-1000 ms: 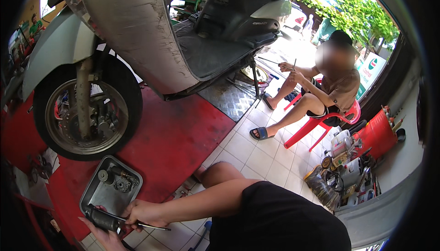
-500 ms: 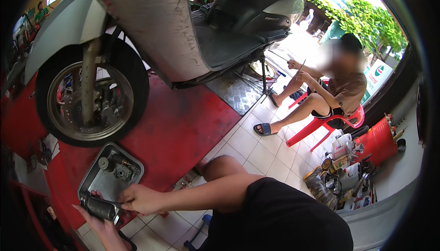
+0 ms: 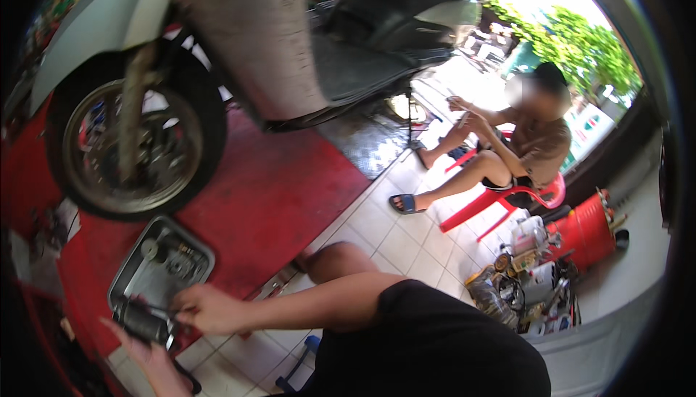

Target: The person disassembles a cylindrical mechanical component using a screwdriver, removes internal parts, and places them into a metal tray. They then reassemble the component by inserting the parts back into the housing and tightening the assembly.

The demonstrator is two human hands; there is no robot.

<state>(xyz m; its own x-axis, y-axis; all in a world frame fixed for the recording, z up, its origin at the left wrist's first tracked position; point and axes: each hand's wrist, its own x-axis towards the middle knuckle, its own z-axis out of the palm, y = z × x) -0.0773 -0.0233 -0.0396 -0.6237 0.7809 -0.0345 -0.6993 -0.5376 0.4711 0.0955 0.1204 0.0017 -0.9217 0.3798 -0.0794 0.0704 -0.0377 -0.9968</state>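
— Red lift platform (image 3: pixel 290 194), scooter wheel (image 3: pixel 134 143) above. What moved?
— His right hand (image 3: pixel 210 308) shifted onto the dark cylindrical part (image 3: pixel 141 321), fingertips pinching its end; left hand (image 3: pixel 148 357) cradles it beside the metal tray (image 3: pixel 163 270).

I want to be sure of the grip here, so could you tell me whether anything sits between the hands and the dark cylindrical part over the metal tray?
Nothing visible does. The left hand cradles the dark cylindrical part from below, and the right hand reaches its end directly, just over the near edge of the metal tray. The small parts lie farther back in the tray.
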